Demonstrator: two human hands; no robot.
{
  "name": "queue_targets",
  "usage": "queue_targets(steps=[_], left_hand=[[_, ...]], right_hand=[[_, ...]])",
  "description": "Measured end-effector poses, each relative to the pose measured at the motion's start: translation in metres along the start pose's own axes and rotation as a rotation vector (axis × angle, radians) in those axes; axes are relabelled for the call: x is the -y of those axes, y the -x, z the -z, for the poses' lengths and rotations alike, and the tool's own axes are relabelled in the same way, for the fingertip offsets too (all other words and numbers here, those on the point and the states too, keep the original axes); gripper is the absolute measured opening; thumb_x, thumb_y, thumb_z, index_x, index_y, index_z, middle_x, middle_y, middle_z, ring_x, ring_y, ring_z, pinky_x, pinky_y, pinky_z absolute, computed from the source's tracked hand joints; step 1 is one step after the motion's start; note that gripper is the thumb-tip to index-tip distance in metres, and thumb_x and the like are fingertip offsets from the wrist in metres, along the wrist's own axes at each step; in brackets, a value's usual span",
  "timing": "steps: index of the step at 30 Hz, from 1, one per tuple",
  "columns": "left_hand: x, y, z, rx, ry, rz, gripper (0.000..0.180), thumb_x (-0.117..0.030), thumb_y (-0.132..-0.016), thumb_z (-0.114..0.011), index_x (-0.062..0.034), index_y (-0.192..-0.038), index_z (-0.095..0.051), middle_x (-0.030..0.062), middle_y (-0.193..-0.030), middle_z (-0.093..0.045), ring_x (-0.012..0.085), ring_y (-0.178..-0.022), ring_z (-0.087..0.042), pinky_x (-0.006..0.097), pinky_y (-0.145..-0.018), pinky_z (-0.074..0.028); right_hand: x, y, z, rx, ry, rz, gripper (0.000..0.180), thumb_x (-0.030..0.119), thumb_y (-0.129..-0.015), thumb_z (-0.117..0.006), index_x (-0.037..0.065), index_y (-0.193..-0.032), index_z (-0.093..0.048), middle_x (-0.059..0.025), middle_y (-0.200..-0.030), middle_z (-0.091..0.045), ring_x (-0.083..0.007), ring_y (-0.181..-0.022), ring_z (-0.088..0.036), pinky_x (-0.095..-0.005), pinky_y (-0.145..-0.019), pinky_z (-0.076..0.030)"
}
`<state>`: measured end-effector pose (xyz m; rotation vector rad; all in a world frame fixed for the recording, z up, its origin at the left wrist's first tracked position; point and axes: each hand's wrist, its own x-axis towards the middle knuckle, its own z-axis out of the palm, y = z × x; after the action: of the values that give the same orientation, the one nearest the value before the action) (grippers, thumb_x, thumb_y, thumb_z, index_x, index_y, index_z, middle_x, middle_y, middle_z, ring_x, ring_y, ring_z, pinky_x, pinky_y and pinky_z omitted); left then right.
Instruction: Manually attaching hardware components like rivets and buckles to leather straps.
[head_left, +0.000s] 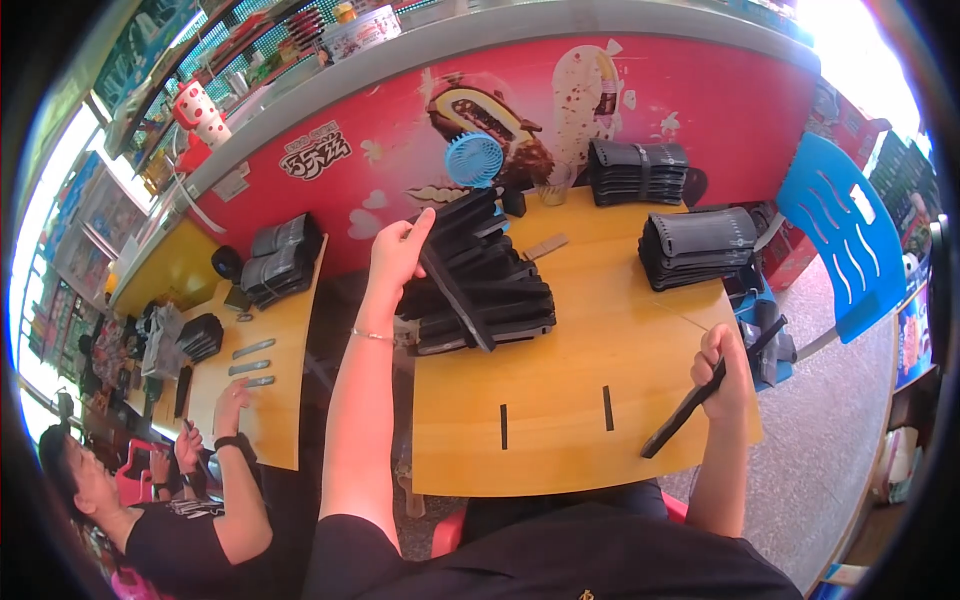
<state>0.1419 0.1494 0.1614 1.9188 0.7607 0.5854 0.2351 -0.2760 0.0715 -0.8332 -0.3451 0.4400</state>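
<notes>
My left hand (398, 258) is closed on the upper end of a flat black strip (458, 300), which slants down over a pile of black folded strips (500, 305). Held closed near the table's right edge, my right hand (722, 368) grips a long black strip (683, 418), its lower end pointing toward the table's front and its other end sticking out past the hand. Two short black pieces (504, 427) lie apart on the yellow wooden table (560, 455) between my arms. What the strips are made of, I cannot tell.
Banded dark grey stacks (640, 172) stand at the back, with another stack (697, 248) at the right edge. A blue fan (473, 160) and a clear cup (554, 185) are by the red panel. A blue chair (845, 240) stands right. At left, a co-worker sits at another table (275, 400).
</notes>
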Motion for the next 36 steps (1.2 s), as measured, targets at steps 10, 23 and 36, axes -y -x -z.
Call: queue_targets(steps=[10,23,36], left_hand=[[0.008,-0.028,-0.018,-0.072,-0.501,-0.113,0.064,-0.067,-0.076,-0.056,-0.0046,-0.064,-0.055,0.0075,-0.051,-0.057,0.0199,-0.048,-0.061,0.032,-0.057,-0.048],[0.02,-0.032,-0.015,-0.252,-0.768,-0.264,0.058,-0.064,-0.081,-0.053,-0.0069,-0.085,-0.056,0.007,-0.059,-0.059,0.0219,-0.056,-0.063,0.033,-0.056,-0.048],[0.052,0.106,-0.058,-0.107,-0.784,-0.83,0.086,-0.052,-0.063,-0.075,-0.0232,-0.137,-0.042,0.0172,-0.143,-0.028,0.0385,-0.132,-0.028,0.055,-0.105,-0.022]], right_hand=[[-0.002,0.001,0.014,-0.079,0.0,-0.017,0.023,0.03,-0.097,-0.046,0.009,-0.086,-0.045,0.0028,-0.068,-0.037,-0.0059,-0.049,-0.036,-0.0189,-0.042,-0.029],[-0.002,0.001,0.006,-0.039,-0.01,-0.03,0.023,0.03,-0.097,-0.047,0.009,-0.087,-0.045,0.0031,-0.068,-0.037,-0.0056,-0.05,-0.036,-0.0189,-0.043,-0.029],[-0.004,-0.002,0.009,-0.02,-0.023,-0.026,0.024,0.03,-0.097,-0.047,0.009,-0.086,-0.045,0.0026,-0.068,-0.037,-0.0065,-0.049,-0.036,-0.0196,-0.043,-0.028]])
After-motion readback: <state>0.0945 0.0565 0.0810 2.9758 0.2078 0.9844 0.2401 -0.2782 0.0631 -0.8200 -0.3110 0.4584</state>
